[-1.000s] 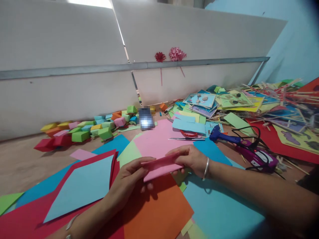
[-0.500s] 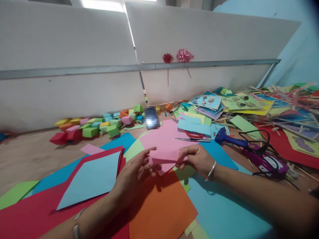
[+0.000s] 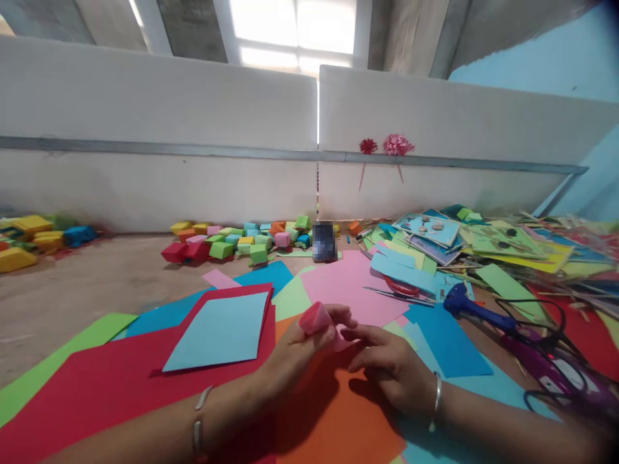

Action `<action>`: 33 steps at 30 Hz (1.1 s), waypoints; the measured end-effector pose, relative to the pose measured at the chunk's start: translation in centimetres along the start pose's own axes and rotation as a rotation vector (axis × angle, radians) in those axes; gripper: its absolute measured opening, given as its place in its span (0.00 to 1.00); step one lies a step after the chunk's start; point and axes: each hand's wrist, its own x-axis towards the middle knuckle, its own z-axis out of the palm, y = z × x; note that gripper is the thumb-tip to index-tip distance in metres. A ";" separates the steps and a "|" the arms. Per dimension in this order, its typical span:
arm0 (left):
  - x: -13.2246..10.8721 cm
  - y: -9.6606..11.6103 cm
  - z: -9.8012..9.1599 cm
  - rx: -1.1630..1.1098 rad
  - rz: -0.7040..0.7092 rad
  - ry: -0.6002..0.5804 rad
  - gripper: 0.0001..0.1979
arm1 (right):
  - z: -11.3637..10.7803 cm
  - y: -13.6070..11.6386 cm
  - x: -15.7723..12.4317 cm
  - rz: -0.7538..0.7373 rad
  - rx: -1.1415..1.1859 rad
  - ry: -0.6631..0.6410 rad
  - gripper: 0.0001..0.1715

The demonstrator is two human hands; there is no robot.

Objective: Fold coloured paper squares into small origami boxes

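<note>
A folded piece of pink paper (image 3: 315,319) is bent into a narrow angular shape between my hands. My left hand (image 3: 302,345) is closed around it, with one folded end sticking up above the thumb. At the paper's lower right end, the curled fingers of my right hand (image 3: 391,361) meet it; the thumb is largely hidden. Both hands are over an orange sheet (image 3: 338,419). Left of them, a light blue sheet (image 3: 222,332) lies on red paper (image 3: 116,380). A large pink sheet (image 3: 348,287) lies beyond my fingers.
Folded paper blocks (image 3: 222,249) line the foot of the white boards. Scissors with red handles (image 3: 402,287), a blue hammer-shaped tool (image 3: 476,308) and a purple corded tool (image 3: 556,370) lie to the right. Picture cards (image 3: 428,227) and sticks are heaped behind them.
The pink paper has gone from a flat strip to a bent, angular shape. My left hand has closed around it. The view has shifted left and tilted up.
</note>
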 end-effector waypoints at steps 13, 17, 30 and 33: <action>2.9 -0.7 -2.9 0.444 0.456 0.149 0.08 | -5.3 -8.9 10.2 -0.593 -0.329 0.577 0.17; 3.0 -0.8 -3.1 0.472 0.469 0.117 0.05 | -3.2 -4.0 9.9 -0.619 -0.418 0.198 0.18; 3.1 -0.5 -2.7 0.571 0.364 0.193 0.09 | -1.7 -1.0 10.2 -0.621 -0.492 0.083 0.10; 3.0 -0.8 -2.8 0.584 0.355 0.196 0.12 | -1.5 -0.8 9.9 -0.681 -0.550 0.095 0.10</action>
